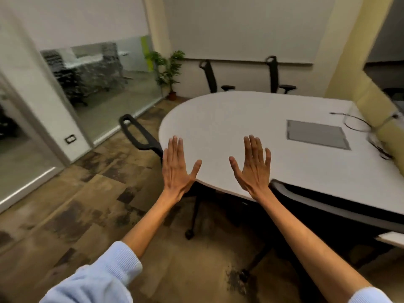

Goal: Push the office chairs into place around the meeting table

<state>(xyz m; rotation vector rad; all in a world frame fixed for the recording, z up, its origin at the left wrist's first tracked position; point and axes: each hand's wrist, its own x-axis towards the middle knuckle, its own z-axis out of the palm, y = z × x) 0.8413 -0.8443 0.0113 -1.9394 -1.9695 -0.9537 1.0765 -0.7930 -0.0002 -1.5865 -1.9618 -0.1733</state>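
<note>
A white meeting table (pixel 229 119) with a rounded end fills the middle and right. My left hand (pixel 178 168) and my right hand (pixel 251 166) are stretched out flat over its near edge, fingers apart, holding nothing. One black office chair (pixel 136 136) leans at the table's left end, its back just left of my left hand. A second chair's back (pixel 328 204) sits tucked against the near edge, right of my right hand. Two more black chairs (pixel 209 77) (pixel 274 73) stand along the far side.
Glass partitions (pixel 105 84) line the left side. A potted plant (pixel 170 71) stands in the far corner. A grey cable hatch (pixel 317 134) and loose cables (pixel 354 121) lie on the table's right part. Patterned brown carpet (pixel 87 204) spreads to the left.
</note>
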